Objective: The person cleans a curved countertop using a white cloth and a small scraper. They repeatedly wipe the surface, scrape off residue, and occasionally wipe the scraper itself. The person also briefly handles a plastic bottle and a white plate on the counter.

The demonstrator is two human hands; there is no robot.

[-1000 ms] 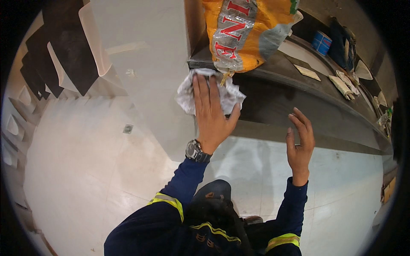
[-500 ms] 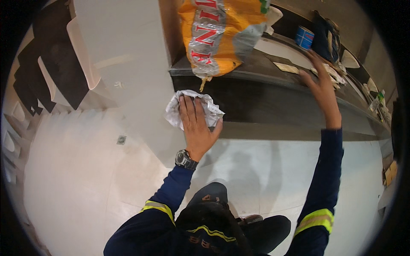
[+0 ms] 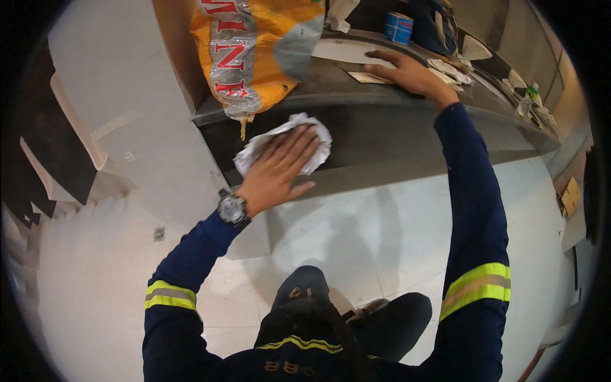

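My left hand (image 3: 275, 167) lies flat on a crumpled white rag (image 3: 323, 141), pressing it against the dark front face (image 3: 375, 135) of a long bench-like ledge. Its fingers are stretched out over the rag, and the thumb sticks out to the right. On top of the ledge, my right hand (image 3: 410, 71) reaches in from the right with fingers extended and slightly apart, holding nothing I can see. Just under its fingertips lies a flat pale strip (image 3: 369, 77); I cannot tell whether they touch.
An orange and silver sack (image 3: 254, 57) stands on the ledge's left end, a yellow tie hanging over the edge. Farther back are a blue can (image 3: 399, 28), a dark bag (image 3: 434, 25) and crumpled papers (image 3: 450, 71). A grey wall block (image 3: 127, 83) rises at left; a floor drain (image 3: 159, 233) shows below.
The view has shifted, so the ledge and sack sit farther left in it. My left hand has slid the rag rightward along the front face. My right hand has moved left over the ledge top.
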